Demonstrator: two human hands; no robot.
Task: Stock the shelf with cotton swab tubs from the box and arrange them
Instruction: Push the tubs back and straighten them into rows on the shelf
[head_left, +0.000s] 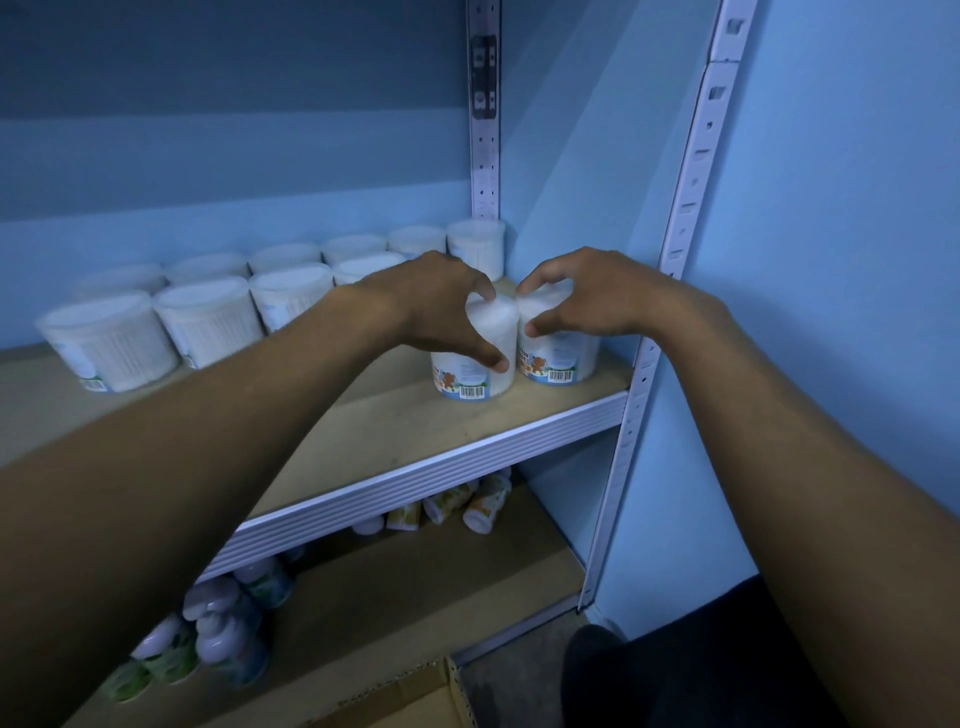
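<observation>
Cotton swab tubs: two upright and touching at right end of the shelf (395, 415), near front edge. Left hand (441, 306) grips left tub (475, 374) from above; right hand (582, 301) grips right tub (558, 358). More tubs (208, 322) in two rows far left. Cardboard box (415, 696) below.

Two tubs stand side by side and touching near the front right corner of the shelf (395, 415), the left tub (475, 364) under the left hand (441, 306) and the right tub (558, 353) under the right hand (592, 299). Behind them and to the left, more tubs (208, 317) stand in two rows along the back. On the lower shelf (415, 587) bottles (218, 634) lie at the left and back, and a box (415, 701) sits in front of it.
</observation>
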